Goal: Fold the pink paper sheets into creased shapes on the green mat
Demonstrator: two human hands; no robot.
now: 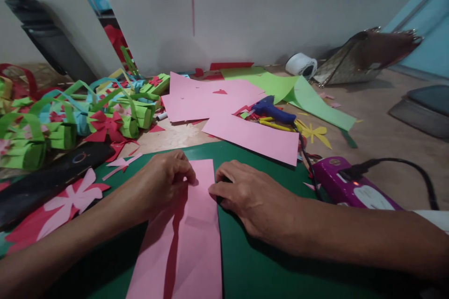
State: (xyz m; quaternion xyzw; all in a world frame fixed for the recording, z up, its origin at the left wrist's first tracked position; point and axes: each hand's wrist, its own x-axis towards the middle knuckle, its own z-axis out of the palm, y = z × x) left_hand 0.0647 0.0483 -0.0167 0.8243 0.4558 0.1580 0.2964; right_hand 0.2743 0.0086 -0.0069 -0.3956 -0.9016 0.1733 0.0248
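Note:
A long pink paper sheet (199,233), creased lengthwise with a raised fold, lies on the green mat (259,257) in front of me. My left hand (171,177) is closed at its upper left, fingertips pinching and pressing the paper near the fold. On the opposite edge, my right hand (245,191) has curled fingers, with the thumb and forefinger tips against the paper's right side. A gap shows between that thumb and forefinger. The undersides of both hands are hidden.
Several green paper baskets (136,117) and a black phone-like object (56,173) stand left. Beyond the mat lie pink sheets (196,98), green paper (277,84) and a blue glue gun (273,110). A corded purple power strip (351,184) and a handbag (365,56) are right.

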